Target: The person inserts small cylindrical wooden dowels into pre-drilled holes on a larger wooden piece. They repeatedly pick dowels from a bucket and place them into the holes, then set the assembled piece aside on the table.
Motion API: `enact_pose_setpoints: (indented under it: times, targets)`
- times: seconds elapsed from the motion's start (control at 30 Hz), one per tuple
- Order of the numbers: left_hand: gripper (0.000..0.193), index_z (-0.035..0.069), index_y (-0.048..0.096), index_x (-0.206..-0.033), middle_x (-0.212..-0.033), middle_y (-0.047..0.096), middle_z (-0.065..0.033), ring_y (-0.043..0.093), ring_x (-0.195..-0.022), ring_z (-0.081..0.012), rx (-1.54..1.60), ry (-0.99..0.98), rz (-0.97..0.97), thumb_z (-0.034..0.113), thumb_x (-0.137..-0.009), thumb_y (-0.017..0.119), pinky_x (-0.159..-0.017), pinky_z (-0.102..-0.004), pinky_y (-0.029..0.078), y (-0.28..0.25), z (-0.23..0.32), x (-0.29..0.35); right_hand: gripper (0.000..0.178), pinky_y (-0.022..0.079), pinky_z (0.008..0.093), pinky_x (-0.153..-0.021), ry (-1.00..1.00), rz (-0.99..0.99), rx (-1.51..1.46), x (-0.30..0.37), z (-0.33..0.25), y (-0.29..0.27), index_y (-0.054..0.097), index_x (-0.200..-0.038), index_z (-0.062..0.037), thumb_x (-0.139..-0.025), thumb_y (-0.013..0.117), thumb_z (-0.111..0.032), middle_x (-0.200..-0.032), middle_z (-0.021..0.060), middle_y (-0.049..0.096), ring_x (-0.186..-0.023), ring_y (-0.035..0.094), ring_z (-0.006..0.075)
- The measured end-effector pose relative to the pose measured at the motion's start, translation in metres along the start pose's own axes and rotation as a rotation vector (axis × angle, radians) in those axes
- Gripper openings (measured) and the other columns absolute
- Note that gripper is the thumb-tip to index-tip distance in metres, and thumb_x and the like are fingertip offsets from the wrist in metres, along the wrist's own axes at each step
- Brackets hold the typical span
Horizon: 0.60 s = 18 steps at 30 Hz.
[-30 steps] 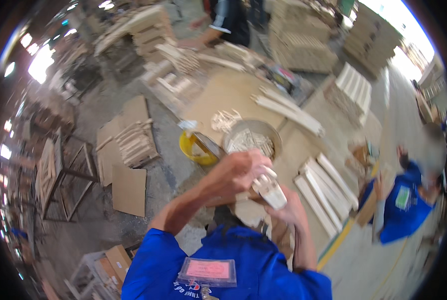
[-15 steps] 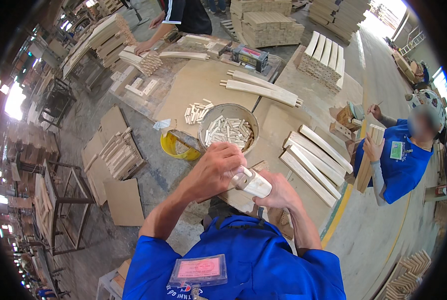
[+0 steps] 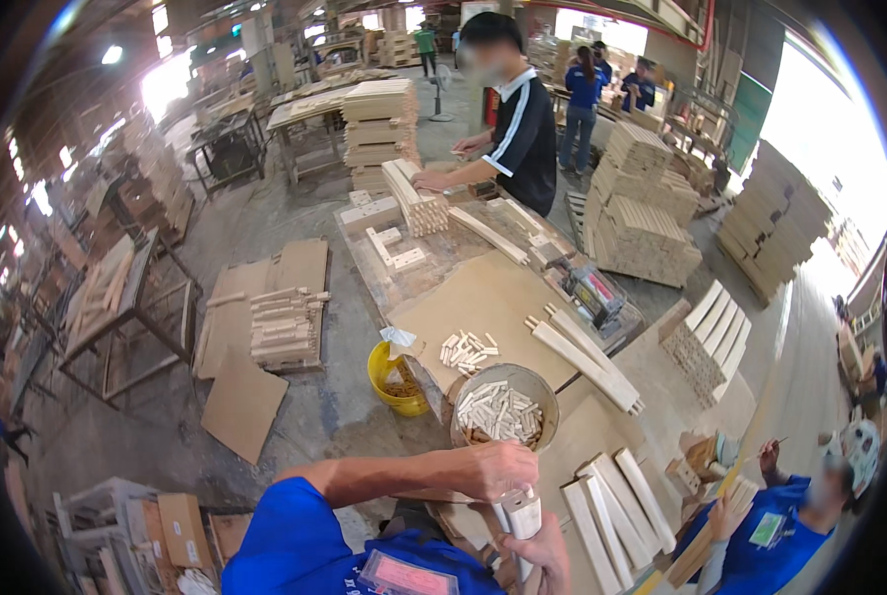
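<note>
My right hand [image 3: 544, 555] is wrapped round a pale wooden bar [image 3: 523, 518], held with one end up in front of my chest. At that upper end my left hand [image 3: 503, 469] is closed with its fingers bent down; what the fingertips hold is hidden. Just beyond my left hand stands a round bucket [image 3: 553, 424] full of short wooden dowels [image 3: 500, 409]. More loose dowels [image 3: 468, 349] lie in a small heap on the board behind it.
Curved wooden bars [image 3: 617, 516] lie to the right. Two longer ones with pegged ends [image 3: 587, 362] rest farther back. A yellow bucket [image 3: 392, 382] hangs left of the table. One co-worker [image 3: 523, 129] stands across the table; another [image 3: 775, 526] works at right, holding wood.
My view has tilted up, showing more of the workshop. My left hand has stayed at the bar's end; the dowel seen at its fingertips before is now hidden. The bar points more upright.
</note>
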State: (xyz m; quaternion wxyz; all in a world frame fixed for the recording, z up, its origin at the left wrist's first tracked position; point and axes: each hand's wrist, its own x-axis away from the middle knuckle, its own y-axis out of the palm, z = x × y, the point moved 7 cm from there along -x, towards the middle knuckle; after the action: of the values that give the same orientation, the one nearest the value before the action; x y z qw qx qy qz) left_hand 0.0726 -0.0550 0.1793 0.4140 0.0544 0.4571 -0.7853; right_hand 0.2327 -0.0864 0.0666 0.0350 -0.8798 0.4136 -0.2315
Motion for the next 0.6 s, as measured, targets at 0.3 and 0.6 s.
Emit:
enact_pose_setpoints:
  times: [0.3,0.6]
  targets:
    - [0.026,0.001,0.068,-0.107,-0.101,0.069,-0.0132,0.067,-0.097,-0.0310,0.617,-0.169,-0.180,0.025,-0.096,0.064,-0.087,-0.0432,0.052,0.013,-0.057,-0.027,0.050,0.058,0.0347,-0.076,0.053,0.171,0.064,0.006,0.018,-0.027,0.071,-0.111,0.0008,-0.066,0.086,-0.017,-0.091,0.0122,0.077,-0.084,0.074,0.0179]
    - [0.018,0.001,0.075,-0.089,-0.089,0.074,-0.0187,0.073,-0.086,-0.0361,-0.452,-0.492,-0.443,0.014,-0.082,0.067,-0.070,-0.0478,0.058,0.098,-0.186,0.022,0.060,0.056,0.0346,-0.080,-0.141,0.301,-0.049,0.019,-0.004,-0.044,0.066,-0.115,0.0065,-0.062,0.086,-0.013,-0.099,0.0098,0.073,-0.087,0.069,0.0187]
